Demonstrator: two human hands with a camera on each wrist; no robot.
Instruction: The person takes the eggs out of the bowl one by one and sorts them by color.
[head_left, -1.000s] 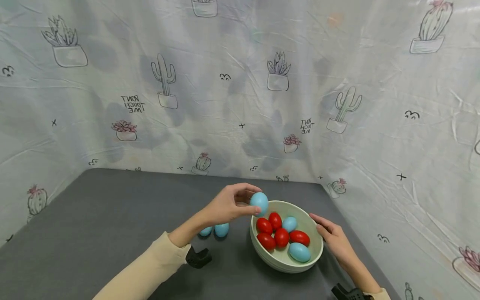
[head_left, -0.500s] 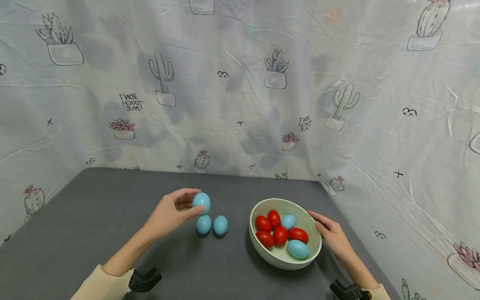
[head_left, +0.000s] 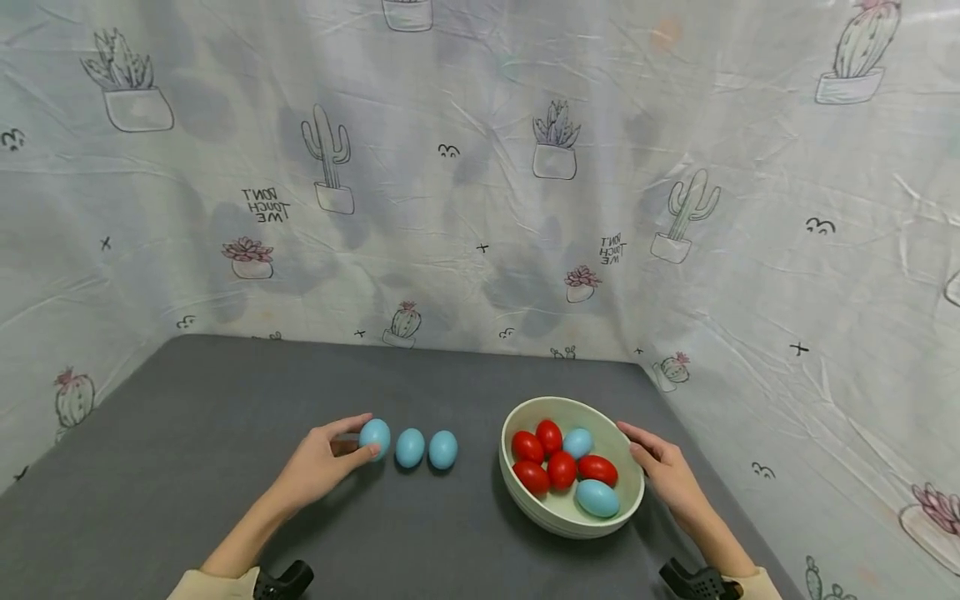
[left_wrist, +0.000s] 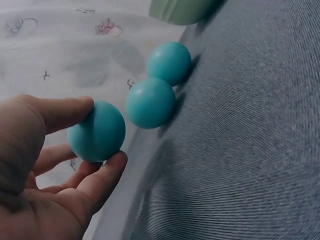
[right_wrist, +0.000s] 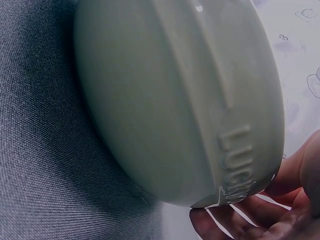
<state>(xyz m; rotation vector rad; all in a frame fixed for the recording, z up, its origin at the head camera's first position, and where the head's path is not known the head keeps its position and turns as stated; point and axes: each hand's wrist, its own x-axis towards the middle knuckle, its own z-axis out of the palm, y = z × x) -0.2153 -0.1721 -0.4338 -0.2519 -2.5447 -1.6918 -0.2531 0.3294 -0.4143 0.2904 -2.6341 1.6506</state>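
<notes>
In the head view my left hand (head_left: 322, 462) pinches a light-blue egg (head_left: 374, 438) between thumb and fingertips, at the left end of a row. Right of it sit two more blue eggs, one in the middle (head_left: 410, 448) and one at the end (head_left: 443, 450); the left wrist view shows the held egg (left_wrist: 97, 131) apart from them. My right hand (head_left: 670, 475) rests against the right side of a pale green bowl (head_left: 525, 510), its thumb and fingers spread along the outer wall. Several red eggs (head_left: 562, 471) and two blue eggs (head_left: 597, 498) lie in the bowl.
A dark grey cloth-covered table (head_left: 247, 400) spreads under everything. Pale sheeting (head_left: 465, 208) printed with cactus drawings rises along the table's back and sides. The bowl's outer wall (right_wrist: 140, 100) carries raised lettering in the right wrist view.
My left hand has carried its blue egg leftward from above the bowl, then down to the left end of the row. My right hand and the bowl have stayed in place.
</notes>
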